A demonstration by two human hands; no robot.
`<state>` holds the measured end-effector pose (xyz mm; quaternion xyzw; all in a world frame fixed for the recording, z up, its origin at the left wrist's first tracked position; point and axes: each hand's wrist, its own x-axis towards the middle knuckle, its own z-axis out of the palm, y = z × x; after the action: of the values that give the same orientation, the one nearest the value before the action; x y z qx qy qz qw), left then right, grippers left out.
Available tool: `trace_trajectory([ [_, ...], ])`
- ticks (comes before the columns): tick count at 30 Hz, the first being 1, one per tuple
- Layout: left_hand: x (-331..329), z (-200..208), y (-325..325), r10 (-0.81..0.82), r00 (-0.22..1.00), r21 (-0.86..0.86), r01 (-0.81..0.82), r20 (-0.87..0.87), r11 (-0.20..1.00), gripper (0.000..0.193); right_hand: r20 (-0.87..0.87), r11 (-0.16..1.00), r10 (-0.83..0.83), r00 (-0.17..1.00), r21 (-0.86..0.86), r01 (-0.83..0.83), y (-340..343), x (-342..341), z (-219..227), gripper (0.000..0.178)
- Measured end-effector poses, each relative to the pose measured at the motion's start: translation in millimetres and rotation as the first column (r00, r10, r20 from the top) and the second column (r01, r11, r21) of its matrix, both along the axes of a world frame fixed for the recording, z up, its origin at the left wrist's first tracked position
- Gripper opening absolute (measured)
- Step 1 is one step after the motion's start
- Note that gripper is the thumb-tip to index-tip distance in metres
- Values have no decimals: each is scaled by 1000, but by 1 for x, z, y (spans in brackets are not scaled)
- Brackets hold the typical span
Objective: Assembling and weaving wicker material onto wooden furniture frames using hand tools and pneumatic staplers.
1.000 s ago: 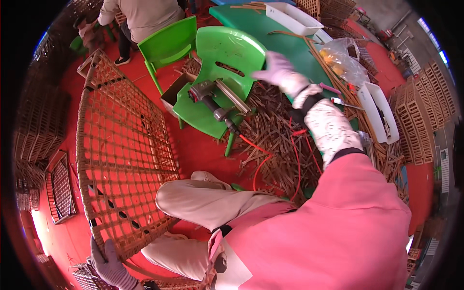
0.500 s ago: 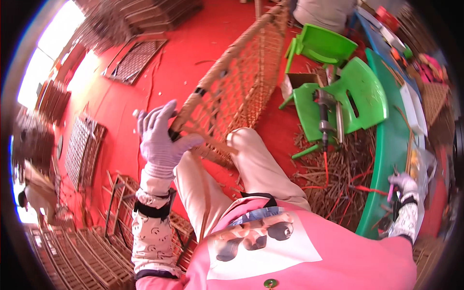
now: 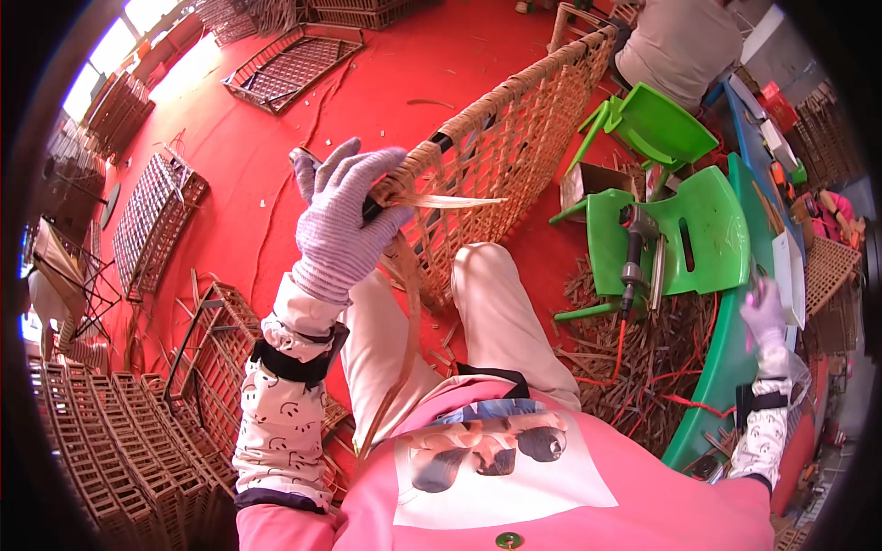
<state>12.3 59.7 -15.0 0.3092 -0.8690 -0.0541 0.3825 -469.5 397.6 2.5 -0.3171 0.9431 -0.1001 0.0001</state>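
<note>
1. The left hand [image 3: 342,220], in a striped glove, is at the near corner of a woven frame [image 3: 510,138]; its thumb and fingers bend around that corner and grip it.
2. The woven frame stands tilted in front of the person, its near end by the knees and its far end close to a seated co-worker [image 3: 684,50].
3. A pale strip [image 3: 455,201] sticks out sideways from the held corner; a longer brown strip [image 3: 411,321] hangs down across the trousers.
4. The right hand [image 3: 764,317] is far to the right, at the edge of a green table [image 3: 721,376]. Something pink shows at it, but whether its fingers pinch that, I cannot tell.
5. Between the frame and the right hand stands a green chair [image 3: 726,239], with a nail gun [image 3: 634,248] lying on its seat. A red hose [image 3: 620,354] runs down from the tool over a heap of scrap strips [image 3: 663,354].
6. A second green chair [image 3: 666,124] and a cardboard box [image 3: 588,186] are just beyond.
7. More frames [image 3: 156,220] lie and stack on the red floor [image 3: 248,202] at left.
</note>
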Motion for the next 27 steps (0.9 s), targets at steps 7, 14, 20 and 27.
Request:
trace_trajectory([
  [7, 19, 4, -33, -135, 990, 228, 140, -35, 963, 36, -602, 397, 717, 351, -61, -916, -248, 149, -16, 52],
  [14, 23, 12, -58, -171, 967, 276, 219, -189, 936, 34, -690, 56, 703, 174, -190, -980, -367, 262, -22, 50],
  [20, 28, 10, -71, -184, 952, 322, 259, -246, 911, 39, -778, 19, 622, 90, -100, -995, -392, 283, -25, 59],
  [27, 30, 7, -66, -168, 938, 389, 284, -304, 877, 51, -798, -3, 602, -27, 31, -1000, -398, 287, -11, 62],
])
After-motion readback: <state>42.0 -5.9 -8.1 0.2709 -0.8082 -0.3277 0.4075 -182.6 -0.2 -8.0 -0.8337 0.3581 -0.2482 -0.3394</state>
